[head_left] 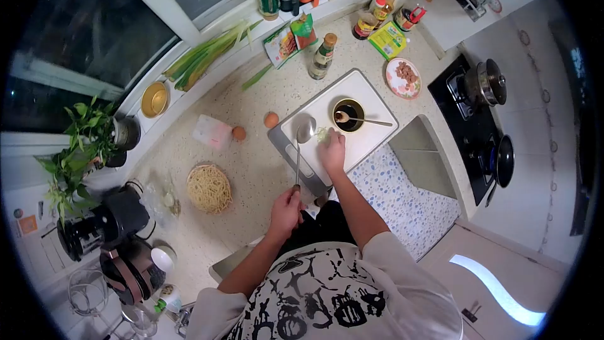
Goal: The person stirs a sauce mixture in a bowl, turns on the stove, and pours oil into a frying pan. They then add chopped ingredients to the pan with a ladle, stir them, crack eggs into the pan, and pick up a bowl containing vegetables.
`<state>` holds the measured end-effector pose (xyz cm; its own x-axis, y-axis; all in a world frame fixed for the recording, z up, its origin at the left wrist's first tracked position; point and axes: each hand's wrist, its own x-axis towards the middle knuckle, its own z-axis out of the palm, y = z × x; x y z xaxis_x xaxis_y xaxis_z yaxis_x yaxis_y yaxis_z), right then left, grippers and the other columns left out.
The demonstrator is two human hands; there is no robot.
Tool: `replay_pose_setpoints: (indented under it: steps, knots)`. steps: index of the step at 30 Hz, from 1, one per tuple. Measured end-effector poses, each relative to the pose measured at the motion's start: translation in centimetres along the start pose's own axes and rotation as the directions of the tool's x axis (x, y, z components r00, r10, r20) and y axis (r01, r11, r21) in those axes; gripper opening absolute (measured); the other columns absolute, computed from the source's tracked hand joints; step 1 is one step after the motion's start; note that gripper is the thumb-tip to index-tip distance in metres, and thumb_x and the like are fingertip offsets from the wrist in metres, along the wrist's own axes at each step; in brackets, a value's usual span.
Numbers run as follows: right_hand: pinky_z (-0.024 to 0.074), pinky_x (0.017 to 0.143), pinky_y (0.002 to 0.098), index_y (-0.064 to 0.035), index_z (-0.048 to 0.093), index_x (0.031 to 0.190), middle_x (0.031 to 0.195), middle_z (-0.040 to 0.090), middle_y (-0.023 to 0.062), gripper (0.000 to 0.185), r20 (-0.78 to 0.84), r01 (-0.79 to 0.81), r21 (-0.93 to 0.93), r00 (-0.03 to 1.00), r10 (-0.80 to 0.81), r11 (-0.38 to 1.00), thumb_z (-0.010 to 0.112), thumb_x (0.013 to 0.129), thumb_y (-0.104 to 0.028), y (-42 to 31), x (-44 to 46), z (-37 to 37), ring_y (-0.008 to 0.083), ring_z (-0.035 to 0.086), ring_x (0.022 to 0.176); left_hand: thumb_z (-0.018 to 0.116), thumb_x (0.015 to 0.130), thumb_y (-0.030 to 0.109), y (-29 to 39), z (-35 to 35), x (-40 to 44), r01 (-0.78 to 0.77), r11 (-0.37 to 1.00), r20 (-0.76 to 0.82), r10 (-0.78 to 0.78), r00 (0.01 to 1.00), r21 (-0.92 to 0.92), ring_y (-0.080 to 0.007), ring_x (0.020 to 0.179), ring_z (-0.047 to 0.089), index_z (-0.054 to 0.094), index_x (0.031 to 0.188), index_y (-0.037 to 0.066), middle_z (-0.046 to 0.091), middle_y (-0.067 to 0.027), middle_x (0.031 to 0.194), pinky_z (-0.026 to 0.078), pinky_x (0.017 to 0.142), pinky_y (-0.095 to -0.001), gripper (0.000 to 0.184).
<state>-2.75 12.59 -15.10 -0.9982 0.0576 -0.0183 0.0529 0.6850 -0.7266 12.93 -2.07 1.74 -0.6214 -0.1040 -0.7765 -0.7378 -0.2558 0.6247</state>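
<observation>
Head view: I see the left hand (287, 213) gripping a ladle (306, 130) over the cutting board (368, 93); the right hand (333, 153) meets chopped greens (321, 133) there, grip unclear.

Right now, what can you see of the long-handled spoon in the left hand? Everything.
The long-handled spoon looks like silvery metal: a broad rounded bowl, a slim straight shaft and a brown handle, material unclear. The left grip is closed around the handle. The bowl end is over the cutting board, with the shaft crossing the board's grey edge. Can't tell whether it touches the board.
</observation>
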Motion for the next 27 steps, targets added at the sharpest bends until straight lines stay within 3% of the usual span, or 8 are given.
replay_pose_setpoints:
  steps: [7, 10, 13, 16, 19, 22, 25, 27]
  knots:
    - [0.0521, 0.085, 0.0439, 0.0015, 0.064, 0.118, 0.104, 0.064, 0.0192, 0.041, 0.044, -0.067, 0.02, 0.997, 0.066, 0.998, 0.072, 0.079, -0.006, -2.3, 1.2, -0.2, 0.0355, 0.064, 0.097, 0.047, 0.106, 0.027, 0.4, 0.8, 0.1, -0.003, 0.999, 0.016, 0.002, 1.0, 0.054, -0.0125, 0.044, 0.051, 0.06, 0.108, 0.001, 0.06, -0.0063, 0.074, 0.038, 0.039, -0.0284, 0.029]
    - [0.0526, 0.082, 0.0441, 0.0012, 0.065, 0.112, 0.099, 0.065, 0.0192, 0.032, 0.012, -0.09, 0.133, 0.996, 0.089, 0.987, 0.071, 0.08, -0.004, -2.7, 1.5, 0.0, 0.0362, 0.064, 0.094, 0.047, 0.105, 0.027, -0.3, 1.0, 0.5, -0.013, 1.0, 0.03, 0.012, 0.999, 0.025, -0.0125, 0.044, 0.052, 0.059, 0.106, 0.002, 0.059, -0.0061, 0.073, 0.038, 0.039, -0.0283, 0.028]
    - [0.0534, 0.082, 0.0433, 0.0017, 0.066, 0.109, 0.1, 0.065, 0.0199, 0.028, 0.059, -0.113, 0.196, 0.993, 0.104, 0.974, 0.07, 0.081, -0.002, -2.4, 1.7, 0.5, 0.0366, 0.065, 0.092, 0.049, 0.106, 0.027, -0.1, 1.4, 0.4, 0.031, 0.999, 0.018, -0.031, 0.999, -0.034, -0.0117, 0.049, 0.048, 0.062, 0.115, 0.001, 0.057, -0.0045, 0.075, 0.041, 0.043, -0.0276, 0.03]
    - [0.0537, 0.084, 0.0426, 0.0, 0.068, 0.107, 0.101, 0.065, 0.0192, 0.027, 0.046, 0.08, 0.106, 0.995, -0.086, 0.991, 0.069, 0.081, -0.001, -2.6, 1.2, 1.2, 0.0362, 0.064, 0.096, 0.047, 0.106, 0.027, 0.8, 1.6, -0.2, 0.135, 0.973, 0.031, -0.132, 0.991, -0.185, -0.012, 0.05, 0.048, 0.062, 0.12, 0.003, 0.056, -0.0047, 0.075, 0.04, 0.043, -0.0262, 0.031]
    - [0.0535, 0.082, 0.0433, -0.0014, 0.071, 0.101, 0.1, 0.068, 0.0169, 0.019, 0.055, 0.361, 0.046, 0.93, -0.364, 0.931, 0.067, 0.083, 0.0, -3.0, 0.8, 1.3, 0.0368, 0.065, 0.091, 0.045, 0.105, 0.029, 1.1, 0.9, -0.4, 0.24, 0.879, 0.07, -0.232, 0.97, -0.412, -0.0115, 0.045, 0.047, 0.06, 0.116, 0.007, 0.058, -0.0027, 0.074, 0.035, 0.039, -0.0259, 0.029]
    - [0.0522, 0.083, 0.045, -0.0023, 0.07, 0.1, 0.1, 0.067, 0.016, 0.018, 0.058, 0.451, 0.078, 0.888, -0.456, 0.889, 0.066, 0.082, 0.001, -3.1, 0.1, 0.8, 0.0378, 0.063, 0.093, 0.044, 0.104, 0.029, -0.4, -0.8, 0.1, 0.347, 0.669, 0.262, -0.229, 0.937, -0.658, -0.0113, 0.045, 0.047, 0.055, 0.131, 0.006, 0.056, -0.0013, 0.073, 0.036, 0.039, -0.0254, 0.038]
    - [0.0519, 0.083, 0.044, -0.0024, 0.069, 0.098, 0.1, 0.066, 0.0158, 0.018, 0.16, 0.462, 0.073, 0.869, -0.468, 0.884, 0.067, 0.081, 0.001, -3.1, -0.4, -0.7, 0.0369, 0.062, 0.095, 0.044, 0.104, 0.029, -0.5, -2.4, -0.1, 0.462, 0.499, 0.427, -0.19, 0.884, -0.733, -0.0106, 0.046, 0.046, 0.049, 0.141, 0.005, 0.054, 0.0002, 0.072, 0.036, 0.04, -0.0246, 0.045]
    - [0.0508, 0.084, 0.0443, -0.0023, 0.069, 0.097, 0.101, 0.065, 0.0153, 0.017, 0.061, 0.46, 0.079, 0.883, -0.465, 0.884, 0.067, 0.081, 0.0, -3.3, -0.6, -2.3, 0.036, 0.061, 0.097, 0.043, 0.104, 0.029, -0.6, -3.0, -0.3, 0.468, 0.476, 0.439, -0.179, 0.88, -0.744, -0.0101, 0.045, 0.045, 0.048, 0.141, 0.004, 0.052, 0.0008, 0.071, 0.037, 0.041, -0.0239, 0.045]
